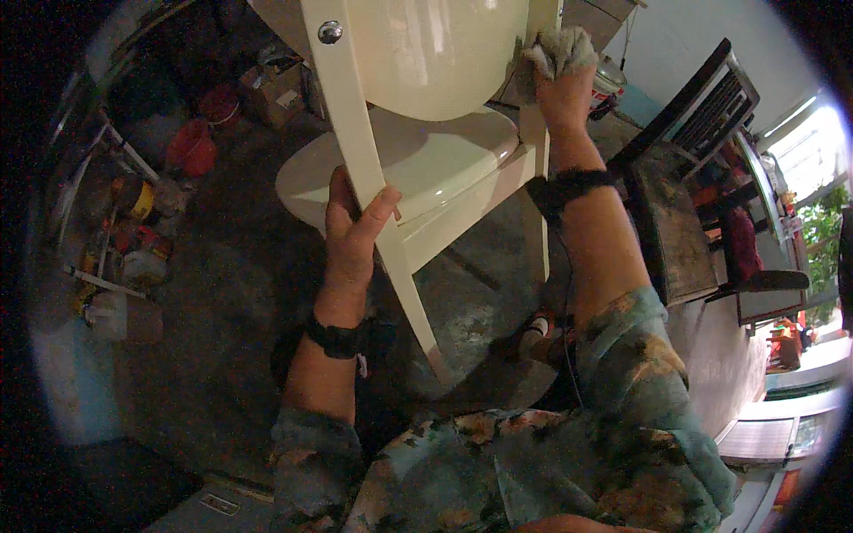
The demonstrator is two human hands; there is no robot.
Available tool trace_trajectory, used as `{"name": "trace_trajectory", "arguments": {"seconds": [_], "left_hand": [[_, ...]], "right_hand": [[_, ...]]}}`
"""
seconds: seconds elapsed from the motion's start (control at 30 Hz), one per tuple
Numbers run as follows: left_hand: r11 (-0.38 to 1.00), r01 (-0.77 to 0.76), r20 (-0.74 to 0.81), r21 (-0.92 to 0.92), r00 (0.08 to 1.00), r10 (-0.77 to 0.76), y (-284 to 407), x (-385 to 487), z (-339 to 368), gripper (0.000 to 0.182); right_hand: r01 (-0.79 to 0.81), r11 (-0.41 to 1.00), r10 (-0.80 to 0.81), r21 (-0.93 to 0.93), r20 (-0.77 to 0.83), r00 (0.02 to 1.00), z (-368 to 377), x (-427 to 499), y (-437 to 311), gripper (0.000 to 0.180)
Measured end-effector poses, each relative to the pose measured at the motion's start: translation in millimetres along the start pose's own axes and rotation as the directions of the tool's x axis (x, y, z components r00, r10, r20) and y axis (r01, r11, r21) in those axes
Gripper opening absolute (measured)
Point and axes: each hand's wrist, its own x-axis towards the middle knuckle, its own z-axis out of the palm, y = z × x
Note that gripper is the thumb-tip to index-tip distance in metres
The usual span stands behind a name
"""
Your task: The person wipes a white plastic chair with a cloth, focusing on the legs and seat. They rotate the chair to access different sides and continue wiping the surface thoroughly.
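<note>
A cream-coloured chair [466, 193] stands before me with its back towards me. My left hand [356, 216] grips its left rear upright [346, 126], at about seat height. Higher up on the other side, my right hand [566, 73] holds a crumpled greyish cloth [566, 50] against the right rear upright [533, 123]. The rounded backrest panel [433, 53] hangs between the two uprights, over the glossy seat [413, 146]. A round metal bolt head [330, 32] shows near the top of the left upright. The cloth hides most of my right fingers.
To the right is a dark wooden chair [680, 246]. Red buckets [192, 148] and a cardboard box [273, 93] lie at the far left. A rack [110, 280] holding several containers stands along the left side. A lidded pot [608, 74] sits behind my right hand.
</note>
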Motion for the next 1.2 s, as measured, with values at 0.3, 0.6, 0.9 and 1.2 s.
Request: {"name": "trace_trajectory", "arguments": {"seconds": [0.3,0.6,0.9,1.2], "left_hand": [[1.000,0.013,0.013,-0.013,1.000,-0.013,-1.2,0.5,-6.2,0.034],[1.000,0.010,0.023,-0.001,1.000,-0.010,4.1,-18.8,4.6,0.035],[0.999,-0.017,0.003,-0.031,1.000,0.017,-13.9,-3.5,-0.5,0.037],[0.999,-0.028,0.004,0.019,1.000,0.028,-39.7,8.7,6.9,0.039]], "right_hand": [[-0.288,0.946,0.273,0.152,0.110,0.956,-14.8,-103.9,22.8,0.050],[-0.127,0.977,0.112,0.172,0.091,0.990,-35.2,-148.6,50.0,0.032],[-0.183,0.979,0.202,-0.086,0.404,0.892,-49.0,-256.3,99.9,0.045],[-0.272,0.955,0.296,-0.117,0.341,0.892,-41.9,-329.0,144.4,0.042]]}}
